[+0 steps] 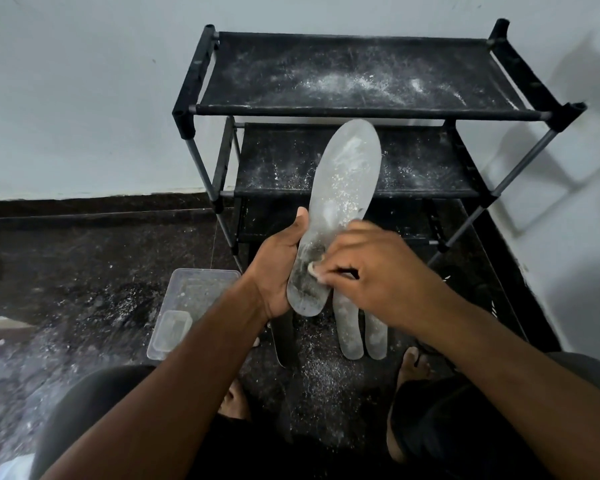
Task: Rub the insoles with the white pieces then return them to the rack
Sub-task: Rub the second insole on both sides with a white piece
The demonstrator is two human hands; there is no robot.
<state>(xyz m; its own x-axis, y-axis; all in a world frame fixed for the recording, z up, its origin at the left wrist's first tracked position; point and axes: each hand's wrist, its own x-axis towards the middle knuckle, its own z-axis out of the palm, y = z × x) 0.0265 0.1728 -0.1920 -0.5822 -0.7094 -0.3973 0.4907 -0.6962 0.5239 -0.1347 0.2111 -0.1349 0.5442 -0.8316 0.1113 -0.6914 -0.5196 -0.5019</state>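
Note:
My left hand (278, 271) grips a grey insole (343, 178) by its heel end, toe pointing up toward the black rack (361, 109). White powder streaks the insole. My right hand (374, 271) pinches a small white piece (314, 268) and presses it against the insole's lower part. Two more grey insoles (352, 336) lie on the dark floor below my hands, partly hidden. A dark insole (284, 337) lies beside them on the left.
The rack's black fabric shelves (343, 164) are dusted with white powder and stand against a white wall. A clear plastic box (191, 303) with a smaller lid or container inside sits on the floor at left. My bare feet and knees are at the bottom.

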